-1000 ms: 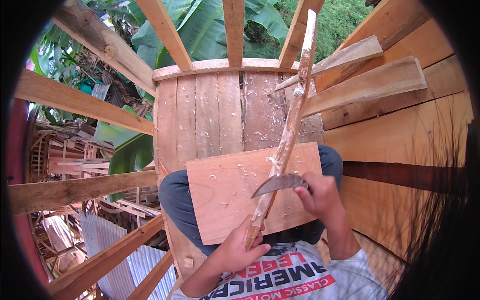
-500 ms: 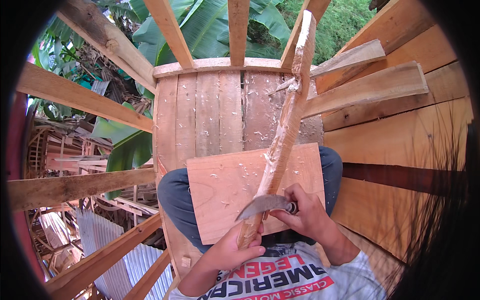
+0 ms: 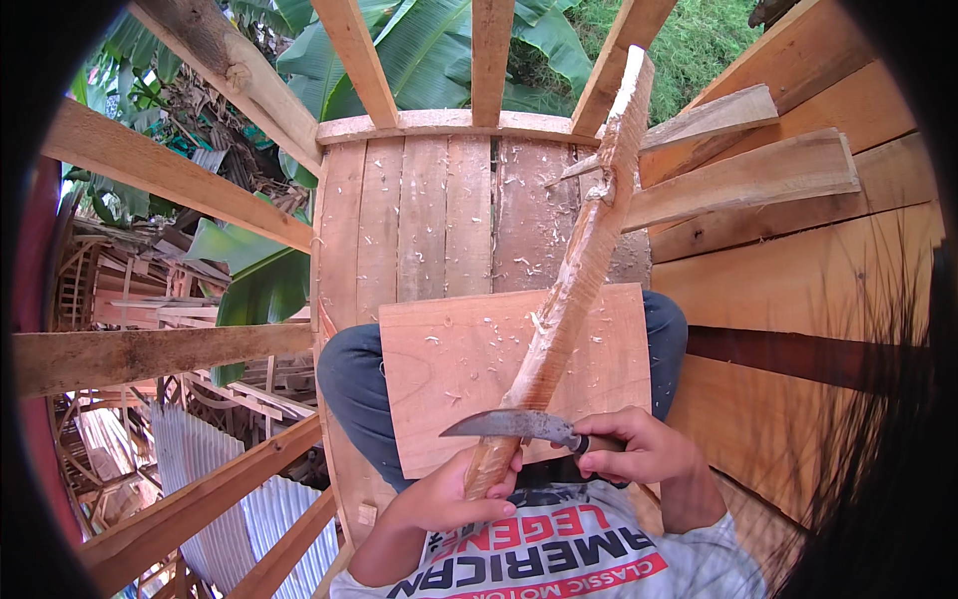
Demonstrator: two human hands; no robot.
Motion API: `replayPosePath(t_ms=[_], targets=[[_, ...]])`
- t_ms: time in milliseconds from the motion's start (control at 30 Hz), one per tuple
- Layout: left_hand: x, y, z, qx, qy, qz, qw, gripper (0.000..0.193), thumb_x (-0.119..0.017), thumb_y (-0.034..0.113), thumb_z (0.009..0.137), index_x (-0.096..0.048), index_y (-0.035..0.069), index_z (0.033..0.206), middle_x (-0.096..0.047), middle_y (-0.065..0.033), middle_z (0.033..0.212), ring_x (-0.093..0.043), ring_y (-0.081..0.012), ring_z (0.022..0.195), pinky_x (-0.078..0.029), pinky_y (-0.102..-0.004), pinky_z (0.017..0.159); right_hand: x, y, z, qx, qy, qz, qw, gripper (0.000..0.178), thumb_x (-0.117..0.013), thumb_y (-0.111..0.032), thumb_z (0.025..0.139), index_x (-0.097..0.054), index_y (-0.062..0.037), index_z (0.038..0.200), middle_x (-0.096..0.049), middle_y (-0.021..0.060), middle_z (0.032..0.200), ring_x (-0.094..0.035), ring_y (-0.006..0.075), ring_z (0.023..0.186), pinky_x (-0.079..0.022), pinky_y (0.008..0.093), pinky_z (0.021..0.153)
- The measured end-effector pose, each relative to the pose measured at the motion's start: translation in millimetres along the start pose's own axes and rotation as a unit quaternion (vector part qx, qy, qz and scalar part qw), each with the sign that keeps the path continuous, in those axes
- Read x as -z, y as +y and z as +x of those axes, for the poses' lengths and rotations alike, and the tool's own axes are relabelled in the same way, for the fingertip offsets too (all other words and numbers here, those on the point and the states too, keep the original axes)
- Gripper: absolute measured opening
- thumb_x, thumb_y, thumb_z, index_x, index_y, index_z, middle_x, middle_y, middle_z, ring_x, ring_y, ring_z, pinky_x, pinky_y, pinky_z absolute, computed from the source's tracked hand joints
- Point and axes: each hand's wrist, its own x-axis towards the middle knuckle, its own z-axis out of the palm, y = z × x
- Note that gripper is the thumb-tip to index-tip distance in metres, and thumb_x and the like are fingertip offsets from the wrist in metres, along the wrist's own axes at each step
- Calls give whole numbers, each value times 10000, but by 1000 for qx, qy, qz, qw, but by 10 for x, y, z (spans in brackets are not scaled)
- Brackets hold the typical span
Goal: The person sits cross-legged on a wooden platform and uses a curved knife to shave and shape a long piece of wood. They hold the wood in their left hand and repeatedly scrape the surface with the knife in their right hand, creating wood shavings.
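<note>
A long, rough piece of wood (image 3: 567, 299) slants up and away from my lap, its edge pale where it has been shaved. My left hand (image 3: 467, 495) is wrapped round its near end. In my right hand (image 3: 639, 449) is a knife with a curved blade (image 3: 509, 424) and a dark handle. The blade lies across the wood just beyond my left hand, pointing left. Beneath the wood, a flat square board (image 3: 429, 369) rests over my crossed legs, dotted with shavings.
Two loose wooden planks (image 3: 743, 180) lie at the right, beside the far part of the wood. Curled shavings litter the plank floor (image 3: 419, 220). Wooden rails (image 3: 190, 344) edge the left and far sides. A plank wall (image 3: 798, 270) rises on the right.
The knife has swung to a flatter angle across the wood, and my right hand has shifted right and slightly down. The wood's far end sits a little lower in view.
</note>
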Motion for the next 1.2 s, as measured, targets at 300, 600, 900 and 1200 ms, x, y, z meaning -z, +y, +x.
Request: replayPosePath(t_ms=[300,600,900,1200], targets=[[26,12,28,-6,-18,-15,1000,420,-669,-9,779,-412,33,1109,-396,35,762,-397,-46,698,-362,-203,638,234,110,46,49,-32,153,987,304,-583,-46,904,-557,-1,1204,-553,-2,686,-463,22,505,-355,182,431],[19,-28,41,-8,-19,-27,999,417,-669,0,780,-410,31,1105,-396,34,760,-397,-44,696,-362,-198,634,180,58,90,57,-47,75,995,326,-609,-153,904,-547,80,1123,-532,45,619,-424,54,415,-298,194,361],[49,-13,80,-3,-33,-30,999,424,-667,-1,779,-410,35,1114,-408,32,767,-405,-48,695,-372,-204,635,171,63,72,11,-47,72,996,253,-536,-38,926,-569,19,1170,-560,15,691,-436,20,456,-331,178,411],[50,-4,90,-19,-19,-19,999,423,-659,-1,776,-409,33,1115,-409,36,774,-399,-44,699,-367,-201,637,121,91,125,62,21,121,991,232,-549,-45,924,-572,31,1142,-519,-7,640,-442,31,456,-330,183,398]])
